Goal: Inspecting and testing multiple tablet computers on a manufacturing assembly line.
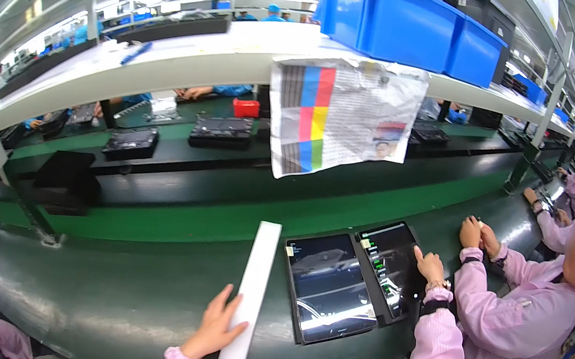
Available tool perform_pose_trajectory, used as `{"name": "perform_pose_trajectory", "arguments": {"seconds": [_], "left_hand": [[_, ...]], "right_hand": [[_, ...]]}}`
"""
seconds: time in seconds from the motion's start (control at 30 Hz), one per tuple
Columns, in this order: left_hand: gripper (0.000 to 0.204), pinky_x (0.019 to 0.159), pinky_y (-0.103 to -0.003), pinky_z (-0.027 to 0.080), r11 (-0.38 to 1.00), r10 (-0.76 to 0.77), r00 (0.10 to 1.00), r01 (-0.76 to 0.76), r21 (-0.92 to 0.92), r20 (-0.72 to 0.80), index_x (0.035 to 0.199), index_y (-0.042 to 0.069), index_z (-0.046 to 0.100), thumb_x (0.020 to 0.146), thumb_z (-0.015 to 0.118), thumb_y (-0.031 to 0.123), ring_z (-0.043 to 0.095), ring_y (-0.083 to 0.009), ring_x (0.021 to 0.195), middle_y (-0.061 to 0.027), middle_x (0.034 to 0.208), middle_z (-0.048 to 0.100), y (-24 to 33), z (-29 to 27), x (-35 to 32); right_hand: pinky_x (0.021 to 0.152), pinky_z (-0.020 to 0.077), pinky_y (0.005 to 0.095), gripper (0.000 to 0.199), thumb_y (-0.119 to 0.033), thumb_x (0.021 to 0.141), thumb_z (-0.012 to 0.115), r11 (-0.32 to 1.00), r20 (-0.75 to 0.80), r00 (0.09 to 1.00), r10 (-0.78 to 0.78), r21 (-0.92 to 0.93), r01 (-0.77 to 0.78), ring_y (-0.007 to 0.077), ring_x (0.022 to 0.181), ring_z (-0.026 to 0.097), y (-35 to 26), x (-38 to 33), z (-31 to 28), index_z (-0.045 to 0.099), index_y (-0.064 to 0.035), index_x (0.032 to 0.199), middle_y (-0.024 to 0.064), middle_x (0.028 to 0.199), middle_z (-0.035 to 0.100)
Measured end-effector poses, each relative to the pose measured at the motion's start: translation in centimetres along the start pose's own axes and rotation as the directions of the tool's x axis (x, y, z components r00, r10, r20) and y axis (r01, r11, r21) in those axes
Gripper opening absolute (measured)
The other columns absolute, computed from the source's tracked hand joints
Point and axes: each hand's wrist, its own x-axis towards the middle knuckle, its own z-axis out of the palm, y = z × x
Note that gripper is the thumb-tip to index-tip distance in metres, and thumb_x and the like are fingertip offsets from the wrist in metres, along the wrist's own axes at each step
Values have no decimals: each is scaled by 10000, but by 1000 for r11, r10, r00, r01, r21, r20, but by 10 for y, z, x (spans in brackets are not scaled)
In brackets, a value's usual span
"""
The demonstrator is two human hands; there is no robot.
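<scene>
My left hand [214, 324] lies with fingers spread on the lower part of a long, flat white strip [256, 273] on the dark green bench. Just right of the strip, a tablet [331, 293] lies flat, its dark screen full of reflections. Beside it is a second tablet [387, 272], its screen lit with a column of green marks. Over the right edge of this second tablet, my right hand [431, 267] points with its index finger at the screen; whether the fingertip touches is unclear. It holds nothing visible. Each tablet carries a small pale sticker at its upper left.
A printed sheet with colour blocks [343, 120] hangs from the white shelf [163, 56], which bears blue bins [405, 24]. Behind the bench, black devices [221, 132] rest on a line near a black block [67, 181]. A co-worker in pink [526, 296] sits close on the right.
</scene>
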Motion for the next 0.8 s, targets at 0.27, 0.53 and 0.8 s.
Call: {"name": "perform_pose_trajectory", "arguments": {"seconds": [0.27,0.53,0.8], "left_hand": [[583,1046,-457,287,994,-73,993,65,90,90,1388,82,335,893,519,330,316,-463,1264,-334,1417,174,0,-8,-27],[612,1077,-411,244,942,-319,937,329,-60,140,1393,84,334,857,586,241,172,-423,1354,-287,1474,49,4,-77,-104],[632,1061,-466,259,904,-412,896,380,194,167,1418,147,291,861,570,252,258,-465,1299,-310,1456,75,5,-90,-120]], "right_hand": [[823,448,452,752,-597,877,383,967,28,972,-232,117,228,434,935,573,-65,-95,-21,640,108,827,322,961,586],[768,451,451,571,-486,905,438,873,36,901,-432,266,408,416,847,570,-105,-183,-23,628,46,815,233,877,589],[947,365,443,577,-413,845,581,680,-163,711,-684,209,703,361,1145,447,-163,-204,-28,490,13,1223,227,1222,471]]}}
